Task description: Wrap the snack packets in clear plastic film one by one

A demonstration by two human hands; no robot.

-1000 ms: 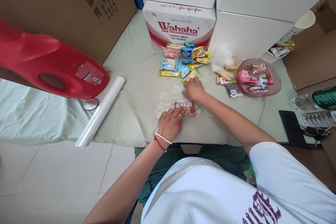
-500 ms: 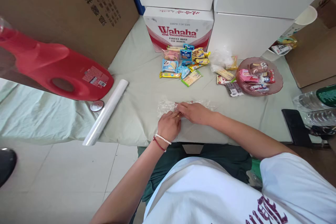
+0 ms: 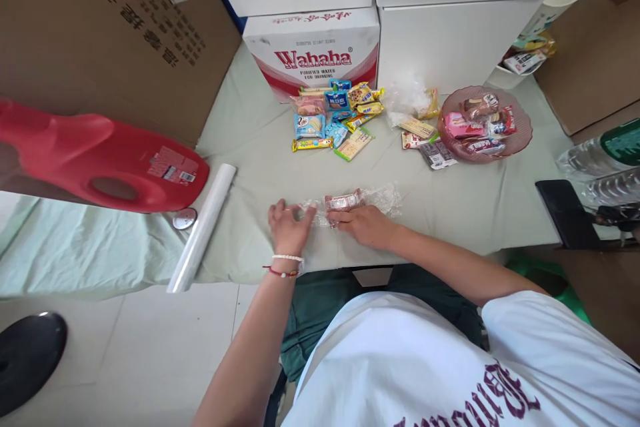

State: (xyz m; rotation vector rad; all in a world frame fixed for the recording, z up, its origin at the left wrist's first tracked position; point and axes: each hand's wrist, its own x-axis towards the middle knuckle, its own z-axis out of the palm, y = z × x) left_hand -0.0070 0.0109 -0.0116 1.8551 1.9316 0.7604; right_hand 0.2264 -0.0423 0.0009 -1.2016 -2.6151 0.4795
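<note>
"Where's the packet?"
"The brown packet (image 3: 345, 201) lies on the table (image 3: 260, 177) close in front of you, with clear film (image 3: 385, 199) crumpled out to either side."

"And my hands?"
"Your left hand (image 3: 289, 223) is at the film's left end, thumb and fingers curved with a gap between them; I can't make out whether they pinch it. Your right hand (image 3: 367, 225) lays its fingers along the packet's near edge. Whether that's a grip or only a touch, I can't say."

"How will it handle?"
"Light, I'd judge, and a bit soft, so it could dent or crumble if you squeeze. The wrapper looks slick, and the film looks flimsy, ready to cling to itself."

"So where do I hold?"
"Steady the packet by its long edges, fingers flat, pressing gently. Take the film at its loose ends, well out from the packet, so you don't tear it."
</note>
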